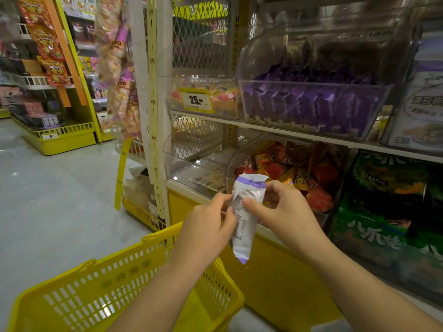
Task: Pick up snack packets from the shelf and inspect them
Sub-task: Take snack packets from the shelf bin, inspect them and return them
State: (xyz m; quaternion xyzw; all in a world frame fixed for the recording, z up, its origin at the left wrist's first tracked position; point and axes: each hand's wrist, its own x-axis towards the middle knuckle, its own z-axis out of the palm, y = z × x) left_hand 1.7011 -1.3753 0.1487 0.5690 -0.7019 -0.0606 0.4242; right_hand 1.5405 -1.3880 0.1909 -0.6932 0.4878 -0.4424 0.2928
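Mid-frame, left hand (211,221) and right hand (278,207) pinch the white-and-purple foil snack packet (244,224); best turn it slowly, print upward.

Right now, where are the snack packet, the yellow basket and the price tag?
snack packet (245,224): head view, middle of its white printed side.
yellow basket (129,275): head view, its slotted side wall.
price tag (197,99): head view, on the printed number.

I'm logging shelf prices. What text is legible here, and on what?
"25": yellow price tag; smaller print unreadable.
Purple-and-white snack packet, pinched by left hand and right hand: print too small.
Green packets: large characters, too blurred.
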